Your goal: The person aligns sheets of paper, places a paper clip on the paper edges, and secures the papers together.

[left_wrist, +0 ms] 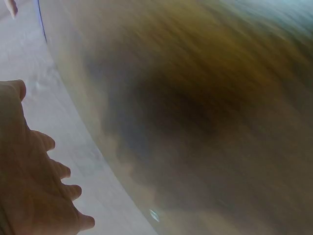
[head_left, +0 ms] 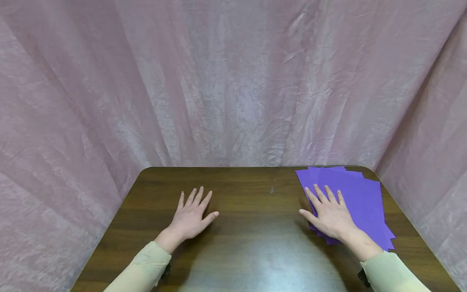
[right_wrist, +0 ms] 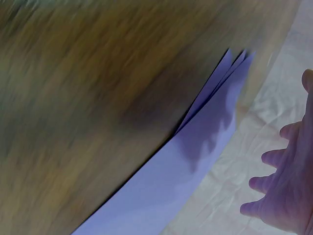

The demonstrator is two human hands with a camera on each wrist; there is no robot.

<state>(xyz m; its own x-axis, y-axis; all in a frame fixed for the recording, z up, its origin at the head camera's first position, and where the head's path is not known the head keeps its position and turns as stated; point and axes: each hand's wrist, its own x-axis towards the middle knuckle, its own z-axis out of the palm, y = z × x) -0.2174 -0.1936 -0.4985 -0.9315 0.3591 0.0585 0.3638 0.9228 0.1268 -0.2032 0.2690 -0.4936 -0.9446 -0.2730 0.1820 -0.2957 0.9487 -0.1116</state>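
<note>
Several overlapping sheets of purple paper [head_left: 359,202] lie fanned out at the right end of the table. Over their left part, palm down, is my right hand [head_left: 330,217], its fingers straight and spread. In the right wrist view a gap shows between that hand [right_wrist: 288,181] and the paper [right_wrist: 171,161], with its shadow falling on the sheets. On the left, my left hand [head_left: 191,217] hovers above bare wood, fingers spread and holding nothing. The left wrist view shows the same hand [left_wrist: 39,176] apart from the tabletop.
A brown wood-grain table [head_left: 248,211] with rounded far corners lies under both hands. Pink velvety curtain [head_left: 233,81] hangs behind it and along the sides. A small pale mark [head_left: 271,190] shows on the wood left of the paper.
</note>
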